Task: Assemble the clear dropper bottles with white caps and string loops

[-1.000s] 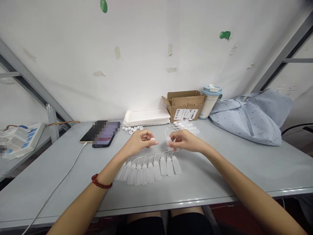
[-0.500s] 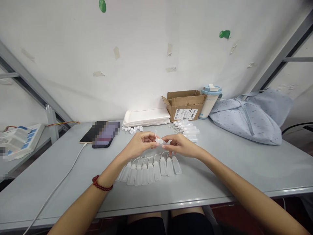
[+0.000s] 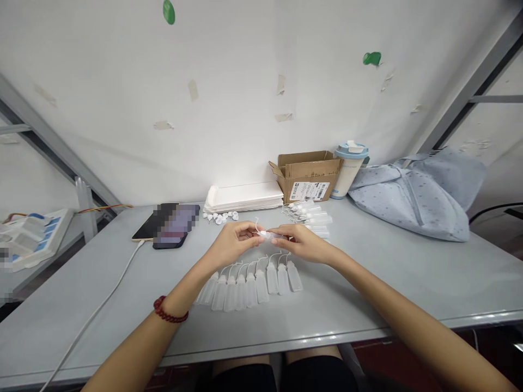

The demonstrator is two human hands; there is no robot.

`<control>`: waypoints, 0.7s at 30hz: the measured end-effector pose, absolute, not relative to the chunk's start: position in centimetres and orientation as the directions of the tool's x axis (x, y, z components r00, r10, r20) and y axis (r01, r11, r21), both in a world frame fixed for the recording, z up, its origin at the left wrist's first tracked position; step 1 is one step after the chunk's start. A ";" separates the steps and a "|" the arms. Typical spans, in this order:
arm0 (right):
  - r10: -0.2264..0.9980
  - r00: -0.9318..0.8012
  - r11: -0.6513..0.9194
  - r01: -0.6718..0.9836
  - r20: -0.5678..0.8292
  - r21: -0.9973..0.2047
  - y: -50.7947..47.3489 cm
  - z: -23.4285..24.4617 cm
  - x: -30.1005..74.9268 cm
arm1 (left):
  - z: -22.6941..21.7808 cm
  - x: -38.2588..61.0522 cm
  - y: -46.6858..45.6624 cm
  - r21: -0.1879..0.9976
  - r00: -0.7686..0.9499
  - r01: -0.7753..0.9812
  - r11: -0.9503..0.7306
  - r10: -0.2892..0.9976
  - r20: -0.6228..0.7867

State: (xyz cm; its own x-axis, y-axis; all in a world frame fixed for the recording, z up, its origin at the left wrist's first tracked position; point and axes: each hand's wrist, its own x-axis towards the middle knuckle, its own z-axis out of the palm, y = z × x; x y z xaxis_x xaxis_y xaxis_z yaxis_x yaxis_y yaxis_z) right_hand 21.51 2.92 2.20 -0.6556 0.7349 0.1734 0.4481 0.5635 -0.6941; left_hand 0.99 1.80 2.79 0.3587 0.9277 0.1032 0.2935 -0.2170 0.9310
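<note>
My left hand [image 3: 235, 242] pinches the white nozzle cap [image 3: 263, 233] of a small translucent squeeze bottle, its thin curved tip poking up. My right hand [image 3: 302, 242] has its fingers closed on the bottle's body, largely hidden by them. Just nearer to me lies a fanned row of several squeeze bottles [image 3: 261, 287] fitted with curved thin tubes. Beyond my right hand several more translucent bottles [image 3: 318, 219] lie in a pile. Several loose white caps [image 3: 220, 219] are scattered behind my left hand.
Against the wall stand a stack of white sheets or envelopes [image 3: 245, 196], an open cardboard box [image 3: 310, 171] and a lidded cup [image 3: 347, 171]. A pale blue cloth bag [image 3: 412, 201] lies at right. Two phones [image 3: 175, 226] and a white cable [image 3: 110, 305] lie left.
My right fingers have come closer to the left ones and lie flatter along the bottle. The bottle has tipped more level, and the view has shifted slightly.
</note>
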 end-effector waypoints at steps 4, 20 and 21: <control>0.807 -0.566 0.475 0.450 0.170 -0.756 3.0 2.0 21.4 | 2.7 1.0 1.8 0.900 0.346 0.356 -0.251 0.930 0.123; 0.886 -0.463 0.130 0.168 0.039 -0.977 3.1 1.8 21.0 | 2.3 1.6 1.6 0.945 0.362 0.258 -0.200 0.927 0.097; 0.888 -0.459 0.093 0.138 0.019 -0.986 3.2 1.6 20.9 | 2.1 1.6 1.6 0.938 0.347 0.262 -0.227 0.929 0.128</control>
